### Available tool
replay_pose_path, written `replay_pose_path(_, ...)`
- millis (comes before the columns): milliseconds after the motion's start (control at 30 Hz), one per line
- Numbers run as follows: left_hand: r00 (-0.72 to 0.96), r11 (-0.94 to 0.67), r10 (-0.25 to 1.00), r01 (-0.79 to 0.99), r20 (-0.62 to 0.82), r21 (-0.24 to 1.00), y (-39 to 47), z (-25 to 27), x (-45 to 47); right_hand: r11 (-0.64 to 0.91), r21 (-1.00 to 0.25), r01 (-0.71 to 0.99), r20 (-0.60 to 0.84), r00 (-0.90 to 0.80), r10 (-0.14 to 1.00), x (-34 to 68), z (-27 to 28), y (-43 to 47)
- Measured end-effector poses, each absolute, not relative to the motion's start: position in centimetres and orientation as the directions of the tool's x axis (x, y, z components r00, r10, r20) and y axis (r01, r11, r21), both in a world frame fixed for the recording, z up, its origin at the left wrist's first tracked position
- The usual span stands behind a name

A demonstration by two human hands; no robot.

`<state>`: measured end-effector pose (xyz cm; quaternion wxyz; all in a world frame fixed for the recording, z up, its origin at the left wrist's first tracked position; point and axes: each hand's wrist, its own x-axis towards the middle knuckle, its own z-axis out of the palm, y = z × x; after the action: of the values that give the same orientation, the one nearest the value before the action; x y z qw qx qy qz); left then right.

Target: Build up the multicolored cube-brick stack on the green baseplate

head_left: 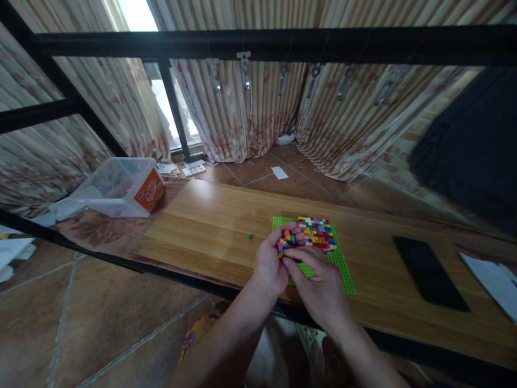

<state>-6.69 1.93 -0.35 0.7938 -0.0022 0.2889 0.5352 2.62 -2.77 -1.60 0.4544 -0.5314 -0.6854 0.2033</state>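
Observation:
My left hand [270, 265] is cupped palm up around a small heap of coloured toy bricks [286, 239]. The fingers of my right hand [319, 275] are pinched together at the near edge of that heap; whatever is between their tips is too small to make out. Under and beyond both hands lies a green baseplate [344, 269]. A block of many-coloured bricks [319, 233] covers its far part. One loose green brick [250, 236] rests on the wooden board to the left of my hands.
The wooden board [202, 226] carries a black flat slab [430, 274] at right, with white paper [490, 283] beyond it. A clear plastic bin [117, 188] with an orange label stands at left. A black metal rail [258, 46] crosses in front of the curtains [266, 118].

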Motion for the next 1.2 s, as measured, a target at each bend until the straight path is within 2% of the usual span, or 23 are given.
replay_pose_path(167,0.276,0.439,0.84,-0.85,-0.467,0.289,1.9,-0.3,-6.7,0.324,-0.79,0.521,0.375,-0.008,0.927,2.8,-1.5,-2.7)
replay_pose_path(467,0.266,0.428,0.869,-0.827,-0.417,0.365,1.4,-0.7,-6.0,0.187,-0.815,0.549,0.246,0.036,0.969,3.0,-1.3,-2.2)
replay_pose_path(667,0.329,0.49,0.806,-0.837,-0.491,0.244,1.3,-0.6,-5.9,0.23,-0.768,0.597,0.31,0.033,0.95,3.2,-0.8,-2.2)
replay_pose_path(833,0.296,0.475,0.768,-0.857,-0.568,0.197,1.3,-0.5,-5.6,0.195,-0.885,0.423,0.286,0.163,0.944,3.4,-0.8,-2.3)
replay_pose_path(1033,0.257,0.504,0.784,-0.794,-0.565,0.339,0.8,-0.4,-5.9,0.162,-0.944,0.289,0.248,0.293,0.923,4.4,-0.8,-1.8)
replay_pose_path(1200,0.371,0.526,0.849,-0.654,-0.376,0.544,0.2,-0.5,-6.6,0.106,-0.991,0.087,0.131,0.37,0.92,4.9,-1.0,-0.8)
